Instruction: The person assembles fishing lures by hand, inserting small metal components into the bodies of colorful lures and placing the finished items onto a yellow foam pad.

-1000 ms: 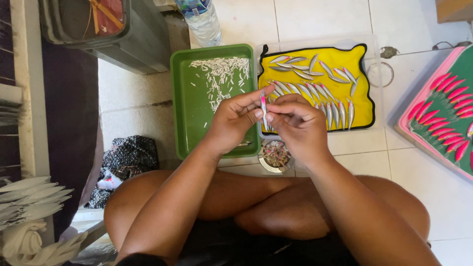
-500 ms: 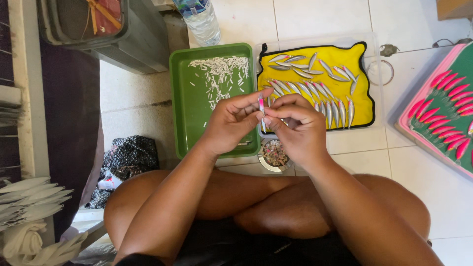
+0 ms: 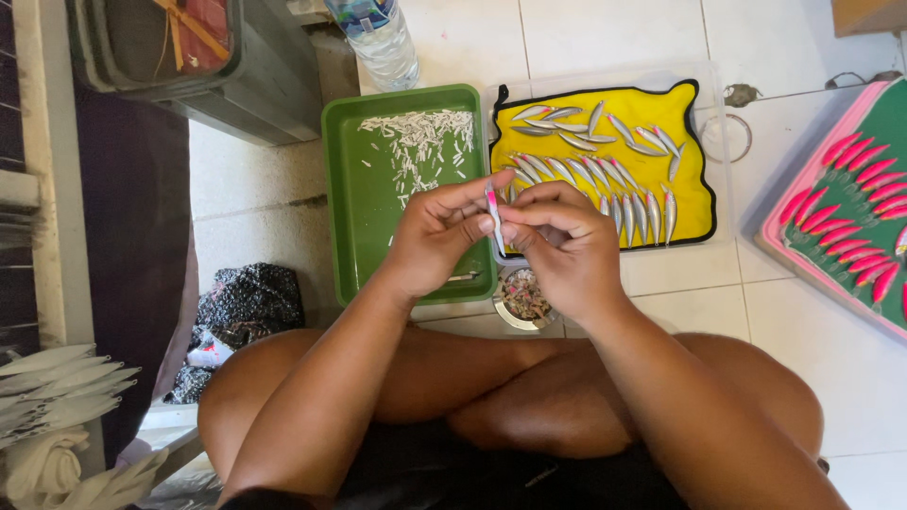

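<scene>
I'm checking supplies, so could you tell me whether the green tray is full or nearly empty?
Nearly empty: the green tray holds only a thin scatter of small white pieces near its far end.

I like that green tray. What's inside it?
Inside the green tray lies a scatter of small white slivers, mostly at its far end. The left hand covers the near right corner, so anything under it is hidden.

Lure (image 3: pixel 492 210) in fingers (image 3: pixel 482 225): glossy, silver and pink. Green tray (image 3: pixel 351 217): smooth matt plastic. Yellow mat (image 3: pixel 688 142): soft, matt, cloth-like. Floor (image 3: pixel 803 340): smooth glazed tile. Bottle (image 3: pixel 380 38): clear plastic.
</scene>
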